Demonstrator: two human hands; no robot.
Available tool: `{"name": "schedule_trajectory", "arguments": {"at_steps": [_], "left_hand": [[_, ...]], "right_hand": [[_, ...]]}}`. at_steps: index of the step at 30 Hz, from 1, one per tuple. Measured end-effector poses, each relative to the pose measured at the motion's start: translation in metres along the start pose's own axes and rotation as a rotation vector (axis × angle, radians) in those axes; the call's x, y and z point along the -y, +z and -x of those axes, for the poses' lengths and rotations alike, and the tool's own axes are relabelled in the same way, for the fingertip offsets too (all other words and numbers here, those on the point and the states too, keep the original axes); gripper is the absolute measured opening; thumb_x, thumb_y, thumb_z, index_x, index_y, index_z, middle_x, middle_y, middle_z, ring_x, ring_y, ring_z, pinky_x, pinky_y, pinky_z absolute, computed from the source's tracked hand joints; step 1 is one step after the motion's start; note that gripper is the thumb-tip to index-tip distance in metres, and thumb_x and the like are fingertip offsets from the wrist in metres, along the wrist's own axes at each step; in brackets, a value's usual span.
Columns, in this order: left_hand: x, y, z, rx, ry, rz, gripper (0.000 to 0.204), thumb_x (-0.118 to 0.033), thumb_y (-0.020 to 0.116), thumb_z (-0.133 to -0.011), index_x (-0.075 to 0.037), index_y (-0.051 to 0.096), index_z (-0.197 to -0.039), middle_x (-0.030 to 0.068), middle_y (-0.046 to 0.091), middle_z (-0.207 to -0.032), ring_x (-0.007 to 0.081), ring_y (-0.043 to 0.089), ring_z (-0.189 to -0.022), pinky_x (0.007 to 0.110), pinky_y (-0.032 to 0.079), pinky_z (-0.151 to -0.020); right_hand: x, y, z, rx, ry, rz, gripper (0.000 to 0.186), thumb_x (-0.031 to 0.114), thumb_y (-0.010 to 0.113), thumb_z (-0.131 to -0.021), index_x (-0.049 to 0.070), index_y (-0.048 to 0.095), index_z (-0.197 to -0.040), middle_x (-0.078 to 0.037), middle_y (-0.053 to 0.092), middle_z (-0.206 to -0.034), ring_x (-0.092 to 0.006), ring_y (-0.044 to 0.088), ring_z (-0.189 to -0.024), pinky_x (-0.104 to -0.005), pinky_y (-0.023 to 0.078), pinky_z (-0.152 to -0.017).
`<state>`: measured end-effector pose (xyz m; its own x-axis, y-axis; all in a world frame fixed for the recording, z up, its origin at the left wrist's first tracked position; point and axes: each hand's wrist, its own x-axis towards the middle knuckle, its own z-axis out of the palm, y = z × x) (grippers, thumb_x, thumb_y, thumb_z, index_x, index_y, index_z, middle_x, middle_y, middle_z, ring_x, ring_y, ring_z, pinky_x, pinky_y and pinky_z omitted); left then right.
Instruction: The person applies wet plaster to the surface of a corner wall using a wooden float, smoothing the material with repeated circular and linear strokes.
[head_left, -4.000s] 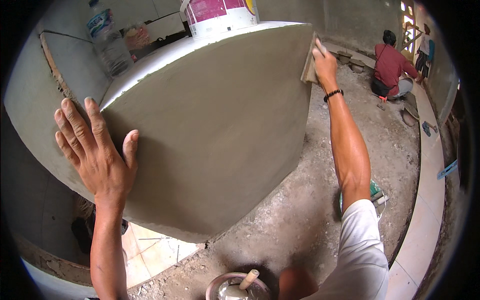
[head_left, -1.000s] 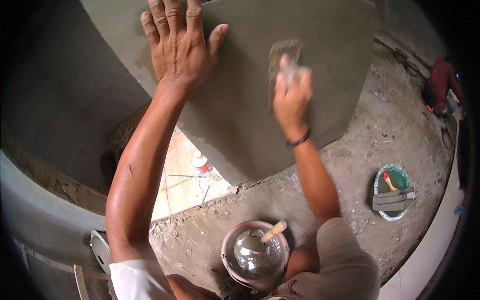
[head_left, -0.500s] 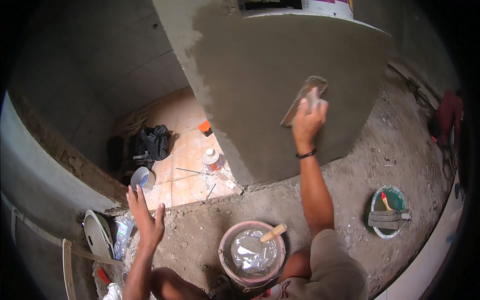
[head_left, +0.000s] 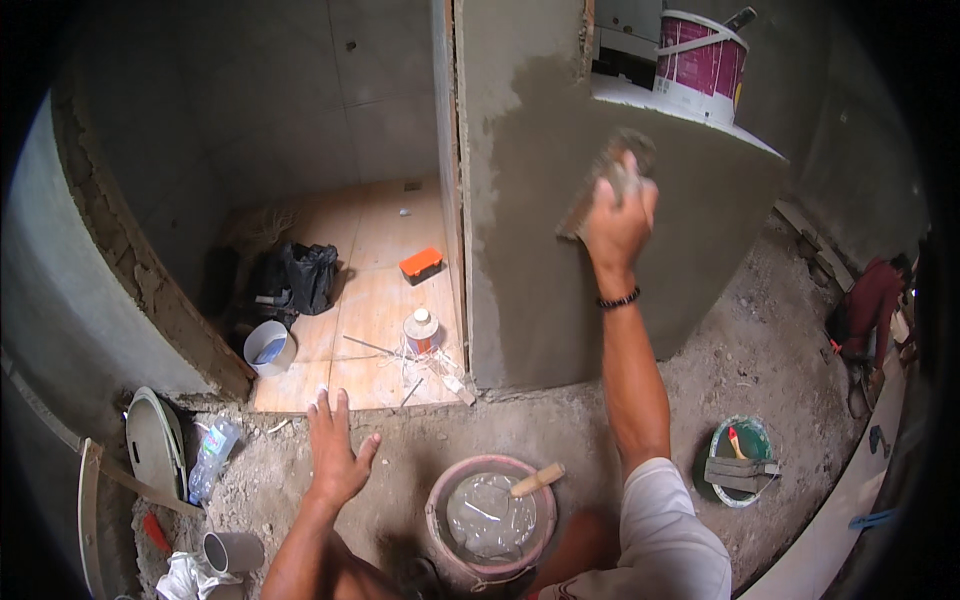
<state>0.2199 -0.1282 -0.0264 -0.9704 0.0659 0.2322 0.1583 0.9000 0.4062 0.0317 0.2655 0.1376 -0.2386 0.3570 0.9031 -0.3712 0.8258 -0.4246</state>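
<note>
My right hand [head_left: 620, 232] is closed round the handle of a plastering trowel [head_left: 580, 208], smeared by motion, its flat blade against the wet grey plastered wall [head_left: 540, 300]. A dark bead bracelet circles that wrist. My left hand [head_left: 338, 448] hangs in the air with fingers spread, holding nothing, over the ground before the tiled doorway. Between my arms stands a round pinkish tub [head_left: 437, 532] of watery grey mix. A wooden-handled tool [head_left: 538, 479] leans in it, its lower end hidden in the mix.
At right, a green bucket [head_left: 763, 440] carries a brush and a grey float. A purple paint pail [head_left: 700, 65] tops the half wall. Inside the doorway lie an orange-lidded box [head_left: 421, 264], a bottle [head_left: 422, 330] and black bags [head_left: 308, 275]. Another person [head_left: 868, 310] crouches far right.
The view has shifted, showing more of the doorway and the paint pail. My right hand still moves the trowel on the wall. My left hand now appears further right and lower.
</note>
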Motion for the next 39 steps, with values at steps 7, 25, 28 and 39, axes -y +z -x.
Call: {"name": "schedule_trajectory", "arguments": {"at_steps": [7, 25, 28, 39], "left_hand": [[-0.019, 0.007, -0.005, 0.196, 0.039, 0.014, 0.088, -0.042, 0.069, -0.089, -0.005, 0.024, -0.155, 0.0354, 0.010, -0.158, 0.0584, 0.011, -0.143, 0.060, 0.016, -0.117], [-0.045, -0.003, -0.009, 0.239, 0.130, 0.124, 0.086, -0.042, 0.066, -0.091, -0.007, 0.023, -0.156, 0.0348, 0.011, -0.158, 0.0596, 0.011, -0.143, 0.060, 0.016, -0.118], [-0.048, -0.016, -0.002, 0.233, 0.166, 0.151, 0.086, -0.041, 0.066, -0.091, -0.008, 0.022, -0.156, 0.0345, 0.012, -0.158, 0.0601, 0.011, -0.143, 0.060, 0.017, -0.118], [-0.045, -0.035, 0.011, 0.337, 0.226, 0.176, 0.084, -0.042, 0.067, -0.091, -0.006, 0.026, -0.155, 0.0351, 0.014, -0.157, 0.0599, 0.013, -0.143, 0.059, 0.018, -0.117]], "right_hand": [[0.024, 0.028, 0.072, 0.271, -0.499, 0.130, 0.061, 0.008, 0.068, -0.082, 0.008, 0.054, -0.141, -0.018, 0.054, -0.108, -0.0372, 0.054, -0.096, -0.0449, 0.051, -0.082], [-0.009, 0.020, 0.113, 0.321, -0.626, 0.165, 0.062, 0.003, 0.067, -0.077, 0.012, 0.057, -0.137, -0.019, 0.057, -0.108, -0.0372, 0.054, -0.091, -0.0456, 0.049, -0.084], [-0.021, 0.012, 0.081, 0.234, -0.612, 0.172, 0.056, 0.006, 0.066, -0.081, 0.011, 0.058, -0.136, -0.018, 0.057, -0.108, -0.0373, 0.055, -0.093, -0.0470, 0.048, -0.085], [0.031, 0.056, 0.145, 0.088, -0.477, 0.186, 0.052, 0.010, 0.062, -0.090, 0.010, 0.053, -0.141, -0.018, 0.053, -0.111, -0.0384, 0.051, -0.102, -0.0504, 0.043, -0.095]]}}
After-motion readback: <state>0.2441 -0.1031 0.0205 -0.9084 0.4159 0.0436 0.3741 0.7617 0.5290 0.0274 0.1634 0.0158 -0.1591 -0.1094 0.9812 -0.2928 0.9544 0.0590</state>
